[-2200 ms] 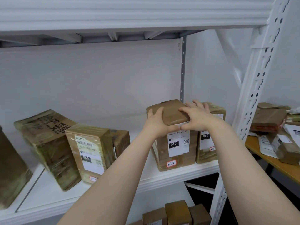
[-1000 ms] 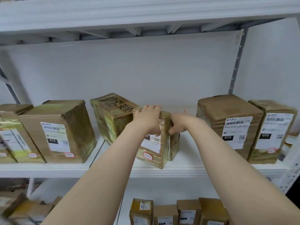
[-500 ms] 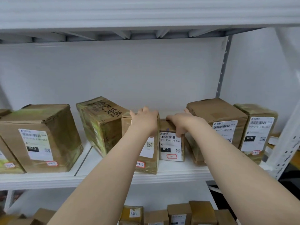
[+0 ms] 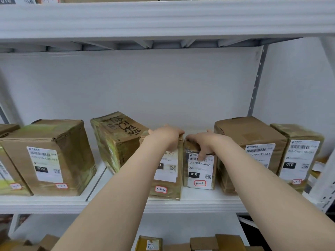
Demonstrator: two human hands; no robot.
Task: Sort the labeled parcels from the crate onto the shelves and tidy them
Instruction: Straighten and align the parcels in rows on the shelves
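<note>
Brown cardboard, glossy with tape, wraps the tall parcel tagged 3-2-6 (image 4: pixel 172 171) standing on the white metal shelf (image 4: pixel 199 202); the left hand (image 4: pixel 166 137) has its grip curled over that parcel's top. Just beside it on the right, the shorter brown parcel tagged 3-2-7 (image 4: pixel 199 172) sits in the right hand (image 4: pixel 204 144) grip, fingers across the top, thumb down the label.

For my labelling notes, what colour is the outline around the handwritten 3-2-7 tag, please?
Red, drawn on the white tag; the head view shows it best.
</note>
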